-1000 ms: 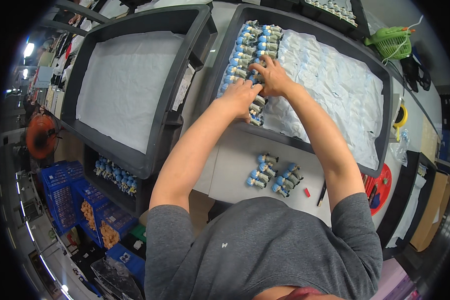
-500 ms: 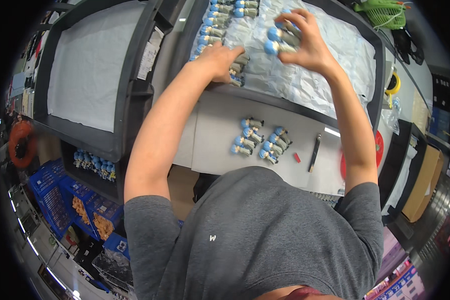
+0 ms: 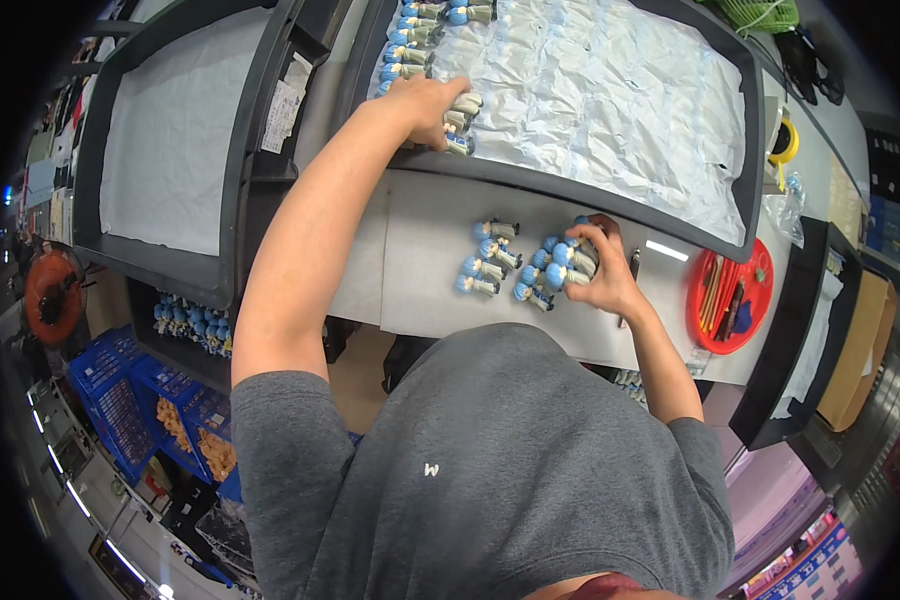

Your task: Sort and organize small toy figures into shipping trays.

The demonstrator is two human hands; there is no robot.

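Small toy figurines with blue heads and grey bodies lie in rows (image 3: 410, 55) along the left side of the paper-lined dark tray (image 3: 560, 190). At the tray's near left corner my left hand (image 3: 425, 105) curls over a few of these figurines (image 3: 457, 140), its fingertips partly hidden. Over the white table, my right hand (image 3: 615, 275) grips a short row of figurines (image 3: 570, 262) between thumb and fingers; the hand hides part of them. Beside it on the tabletop lie several loose figurines (image 3: 488, 260), and others touch or nearly touch the held ones.
A second dark tray (image 3: 90, 190) lined with white paper stands on the left. At the right are a red dish (image 3: 745, 300) of pens and tools, a yellow tape roll (image 3: 786, 142) and a cardboard box (image 3: 855, 360). Blue crates (image 3: 110, 400) sit low on the left.
My right hand has come down from above the tray to the table, figurines still in its grip. The left hand stays at the tray corner, its fingers drawn closer together.
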